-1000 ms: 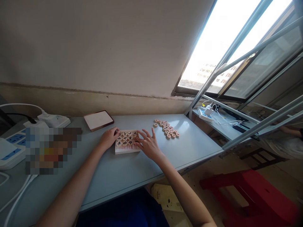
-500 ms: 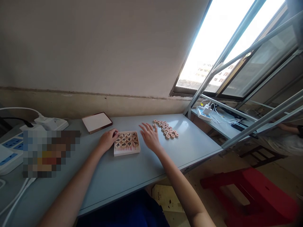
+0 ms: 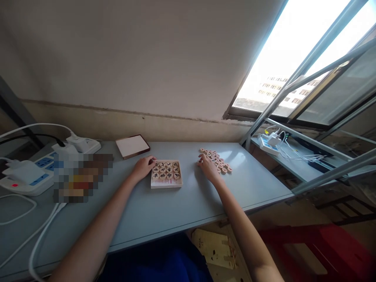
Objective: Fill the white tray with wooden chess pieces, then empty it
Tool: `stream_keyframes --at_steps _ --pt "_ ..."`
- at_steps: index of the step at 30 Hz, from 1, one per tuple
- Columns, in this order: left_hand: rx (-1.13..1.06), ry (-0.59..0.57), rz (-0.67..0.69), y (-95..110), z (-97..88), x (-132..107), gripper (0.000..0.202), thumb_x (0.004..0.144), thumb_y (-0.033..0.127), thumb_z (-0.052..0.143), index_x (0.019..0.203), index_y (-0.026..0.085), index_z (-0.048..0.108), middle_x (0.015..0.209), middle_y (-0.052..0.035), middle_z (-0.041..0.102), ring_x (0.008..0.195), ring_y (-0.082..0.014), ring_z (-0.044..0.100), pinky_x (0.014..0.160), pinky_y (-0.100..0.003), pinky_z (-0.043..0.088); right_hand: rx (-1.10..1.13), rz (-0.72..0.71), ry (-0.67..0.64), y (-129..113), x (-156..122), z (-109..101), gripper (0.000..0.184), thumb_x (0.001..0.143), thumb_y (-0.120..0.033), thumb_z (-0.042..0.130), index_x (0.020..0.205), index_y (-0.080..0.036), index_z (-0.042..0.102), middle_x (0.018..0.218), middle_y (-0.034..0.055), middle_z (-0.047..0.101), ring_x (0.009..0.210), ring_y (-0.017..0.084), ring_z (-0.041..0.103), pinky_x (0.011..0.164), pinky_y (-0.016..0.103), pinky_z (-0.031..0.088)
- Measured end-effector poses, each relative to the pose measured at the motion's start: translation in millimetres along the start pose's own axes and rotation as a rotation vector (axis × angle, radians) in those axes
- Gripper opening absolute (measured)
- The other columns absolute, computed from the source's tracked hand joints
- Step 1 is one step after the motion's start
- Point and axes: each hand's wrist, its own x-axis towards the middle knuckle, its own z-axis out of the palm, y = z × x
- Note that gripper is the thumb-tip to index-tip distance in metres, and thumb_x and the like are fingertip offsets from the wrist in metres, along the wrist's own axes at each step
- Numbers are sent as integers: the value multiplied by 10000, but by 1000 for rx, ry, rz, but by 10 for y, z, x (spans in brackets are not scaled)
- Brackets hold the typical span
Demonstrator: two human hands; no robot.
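A shallow white box (image 3: pixel 167 186) sits open on the desk. Rows of round wooden Chinese chess pieces (image 3: pixel 163 170) with black characters lie in it, and a strip along its near side is bare. My left hand (image 3: pixel 143 166) grips the box's left wall, fingers bent at the far left corner. To the right, a loose group of Chinese chess pieces (image 3: pixel 225 170) with reddish characters lies flat on the desk. My right hand (image 3: pixel 208 165) is at that group's left edge, fingers curled down together over a piece there, which the fingers mostly hide.
Behind the box, near the wall, a brown-edged lid (image 3: pixel 132 146) lies with its pale face up. Power strips (image 3: pixel 41 172) with plugs and white cables occupy the left of the grey desk (image 3: pixel 164 213). A metal frame (image 3: pixel 264 117) rises at the right; a red stool (image 3: pixel 317 250) stands below.
My right hand has moved right, from beside the box to the loose pieces, and its spread fingers have curled. My left hand stays on the box. The view has shifted left.
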Motion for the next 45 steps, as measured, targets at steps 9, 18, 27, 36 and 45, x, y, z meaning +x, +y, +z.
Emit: stream_keyframes --at_steps 9,18,27,36,45 --pt "54 12 -31 16 19 10 292 816 345 397 935 194 616 839 -52 672 787 -202 597 698 -284 394 649 -314 -194 -920 -299 -328 203 843 -282 551 1029 -216 598 993 38 617 804 123 580 681 228 471" --pt "40 42 -5 21 34 -23 334 837 381 362 930 184 615 895 -71 684 809 -210 610 704 -284 402 558 -583 -239 -1488 -354 -36 191 865 -178 514 1027 -214 609 1053 43 622 1071 174 522 897 279 406" --pt "43 26 -18 12 37 -8 320 826 375 382 952 187 609 861 -66 682 779 -211 606 687 -291 401 316 -563 -126 -1377 -443 -34 170 924 -264 440 952 -198 593 990 46 594 951 160 522 801 268 371" --pt "39 34 2 13 33 -8 329 824 386 369 946 192 606 836 -60 677 777 -205 604 697 -285 404 47 -550 -9 -1393 -551 -14 250 939 -358 402 911 -210 601 948 38 586 913 167 466 782 309 292" --pt "86 4 -18 26 20 -6 330 812 393 352 937 205 593 817 -45 669 748 -203 592 650 -275 369 -123 -15 132 -385 -348 -186 331 938 -358 339 1150 -238 563 1247 74 531 1168 224 421 997 418 229"
